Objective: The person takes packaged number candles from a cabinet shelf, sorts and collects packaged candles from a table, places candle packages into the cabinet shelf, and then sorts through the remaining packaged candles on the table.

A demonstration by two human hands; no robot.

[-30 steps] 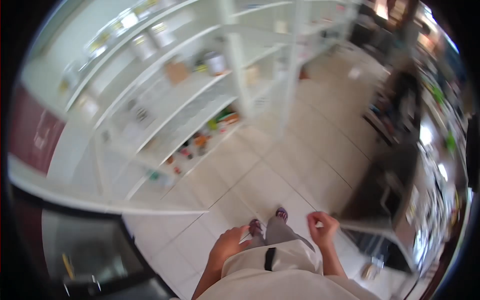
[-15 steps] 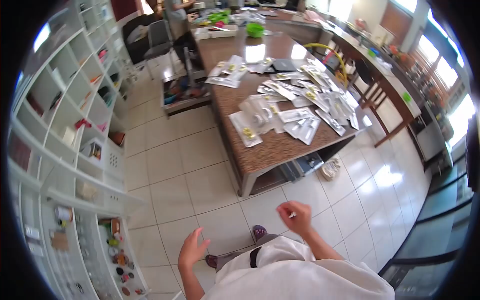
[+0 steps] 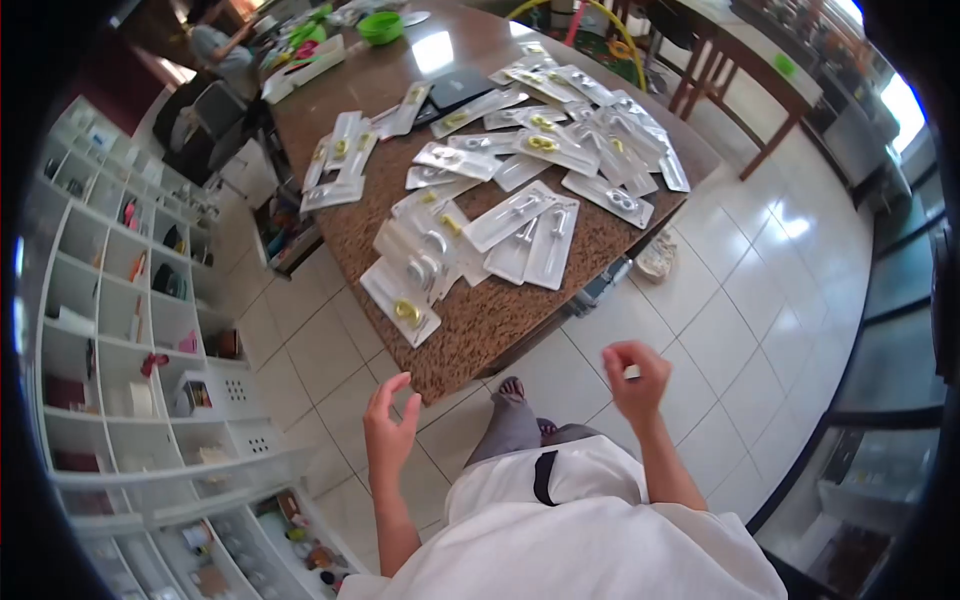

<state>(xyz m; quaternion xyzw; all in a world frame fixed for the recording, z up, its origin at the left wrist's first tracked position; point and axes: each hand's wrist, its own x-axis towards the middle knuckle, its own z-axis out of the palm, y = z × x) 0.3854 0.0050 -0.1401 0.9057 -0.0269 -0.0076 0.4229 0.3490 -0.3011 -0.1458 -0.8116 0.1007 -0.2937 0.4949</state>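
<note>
- Left hand (image 3: 391,432): fingers loosely parted, empty, near the tabletop (image 3: 468,345) corner.
- Right hand (image 3: 638,382): half-curled, apparently empty.
- Clear-fronted packs (image 3: 550,250) lie overlapping across the tabletop.

Head view: one very wide lens on the wearer's head, facing forward and steeply down, with dark curved borders
White shirt (image 3: 600,540): nearest, seen from above, bottom centre
Left hand (image 3: 390,432) and right hand (image 3: 638,378): close, in the lower half, either side of centre
Granite table (image 3: 485,340): just ahead, viewed from above past its near corner
White shelves (image 3: 185,485): along the left edge, bowed by the lens
Glass panes (image 3: 905,285): curving down the right edge
Another person (image 3: 225,48): far off, top left
</note>
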